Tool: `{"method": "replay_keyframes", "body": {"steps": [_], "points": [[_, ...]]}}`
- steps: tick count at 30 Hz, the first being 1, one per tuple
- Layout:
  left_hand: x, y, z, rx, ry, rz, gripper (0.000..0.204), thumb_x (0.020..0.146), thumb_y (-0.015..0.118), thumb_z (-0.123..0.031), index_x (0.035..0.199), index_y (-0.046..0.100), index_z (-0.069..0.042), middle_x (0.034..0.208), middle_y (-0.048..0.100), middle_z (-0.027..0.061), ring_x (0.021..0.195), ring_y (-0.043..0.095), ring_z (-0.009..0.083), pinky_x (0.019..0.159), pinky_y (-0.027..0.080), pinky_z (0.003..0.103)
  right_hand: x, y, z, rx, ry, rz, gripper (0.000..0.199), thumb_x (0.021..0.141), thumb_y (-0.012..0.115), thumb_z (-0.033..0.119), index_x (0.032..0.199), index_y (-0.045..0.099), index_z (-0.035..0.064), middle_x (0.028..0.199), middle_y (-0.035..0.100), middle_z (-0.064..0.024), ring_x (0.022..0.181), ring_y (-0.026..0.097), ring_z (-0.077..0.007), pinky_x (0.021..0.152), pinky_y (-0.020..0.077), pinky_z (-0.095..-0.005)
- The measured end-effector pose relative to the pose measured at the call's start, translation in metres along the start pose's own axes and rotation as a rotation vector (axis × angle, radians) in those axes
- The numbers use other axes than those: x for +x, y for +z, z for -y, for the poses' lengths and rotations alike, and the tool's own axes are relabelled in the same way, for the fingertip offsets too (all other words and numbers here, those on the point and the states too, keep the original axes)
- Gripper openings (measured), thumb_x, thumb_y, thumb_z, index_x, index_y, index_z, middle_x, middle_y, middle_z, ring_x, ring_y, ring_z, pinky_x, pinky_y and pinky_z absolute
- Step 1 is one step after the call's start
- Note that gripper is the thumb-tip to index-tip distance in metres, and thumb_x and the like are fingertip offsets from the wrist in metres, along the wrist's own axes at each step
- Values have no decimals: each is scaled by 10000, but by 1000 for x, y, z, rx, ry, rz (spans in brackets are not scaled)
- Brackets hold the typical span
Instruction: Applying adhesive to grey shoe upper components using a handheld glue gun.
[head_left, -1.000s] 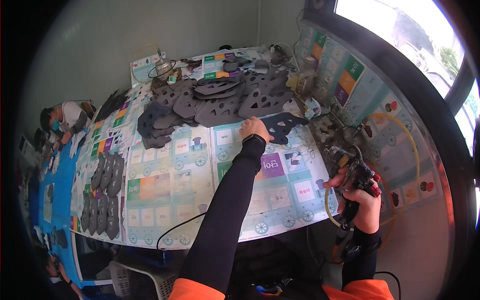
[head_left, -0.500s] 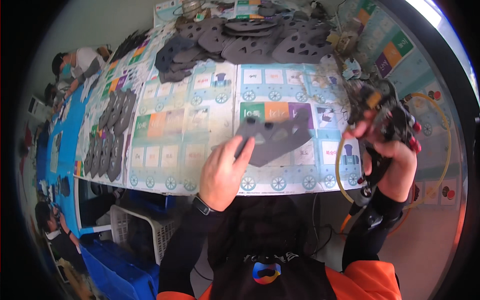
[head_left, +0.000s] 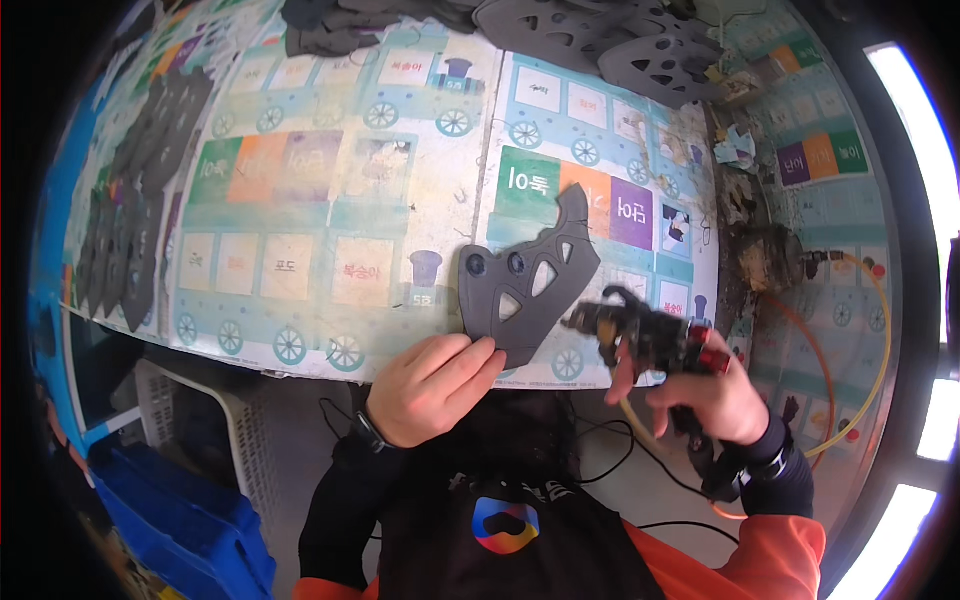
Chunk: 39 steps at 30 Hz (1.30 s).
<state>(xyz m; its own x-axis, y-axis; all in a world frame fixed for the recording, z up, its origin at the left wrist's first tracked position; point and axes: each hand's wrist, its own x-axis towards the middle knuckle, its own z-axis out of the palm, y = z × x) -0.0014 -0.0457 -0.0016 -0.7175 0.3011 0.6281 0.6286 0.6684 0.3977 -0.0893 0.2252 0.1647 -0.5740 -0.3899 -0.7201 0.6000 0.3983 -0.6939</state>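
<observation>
A flat dark grey cut-out piece (head_left: pixel 527 328), with triangular openings and two round dark spots, lies near the table's front edge. Fingers of my left hand (head_left: pixel 430 390) close on its lower left corner, the thumb hidden beneath or behind the fingers. In my right hand (head_left: pixel 725 405) is a black spray gun (head_left: pixel 650 338) with red knobs, gripped by the handle. Its nozzle points left toward the piece's right edge, close but apart from it. From the gun's side runs a yellow hose (head_left: pixel 888 335).
More grey pieces (head_left: pixel 650 60) are heaped at the table's back, and others (head_left: pixel 150 190) lie in rows at left. Printed sheets cover the table (head_left: pixel 420 210). Below left stand a white basket (head_left: pixel 190 430) and a blue crate (head_left: pixel 185 515). A crusted ledge (head_left: pixel 745 240) borders the right side.
The spray gun has come left and down, from upright by the right wall to beside the piece. The piece has turned more upright, and the view has tilted nearer the table.
</observation>
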Motion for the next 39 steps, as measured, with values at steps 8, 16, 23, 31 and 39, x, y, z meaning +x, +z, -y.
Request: {"method": "replay_keyframes", "body": {"steps": [8,16,23,31,39], "points": [[-9,2,13,-71,47,21,111,767,750,-74,875,752,-46,1016,682,32,893,591,176,669,508,275,22,25,-3,-105,131,87,432,851,590,-47,1283,594,-30,1017,738,-84,847,665,-108,589,550,-238],[-15,2,16,-71,19,17,158,714,762,-73,871,779,-59,1002,686,7,832,561,166,616,485,272,37,37,1,-217,233,85,343,872,639,13,1215,625,14,883,693,5,653,586,-53,542,464,-222],[-16,2,16,-96,20,19,82,737,755,-72,816,745,-54,1007,664,24,882,564,180,619,496,273,39,42,3,-205,216,39,254,880,670,44,1131,632,38,803,638,29,551,506,-41,519,400,-231],[-15,1,14,-105,5,25,107,738,761,-71,841,755,-41,1005,665,26,889,572,182,637,517,281,38,37,2,-202,185,62,235,879,666,24,1109,626,50,792,626,28,551,514,-40,509,393,-231],[-16,7,15,-120,-1,1,243,657,781,-43,898,804,-59,1010,703,-3,784,548,179,599,485,276,34,25,3,-102,203,-36,270,866,648,-56,1119,595,23,845,654,-19,574,532,-48,485,403,-215]]}}
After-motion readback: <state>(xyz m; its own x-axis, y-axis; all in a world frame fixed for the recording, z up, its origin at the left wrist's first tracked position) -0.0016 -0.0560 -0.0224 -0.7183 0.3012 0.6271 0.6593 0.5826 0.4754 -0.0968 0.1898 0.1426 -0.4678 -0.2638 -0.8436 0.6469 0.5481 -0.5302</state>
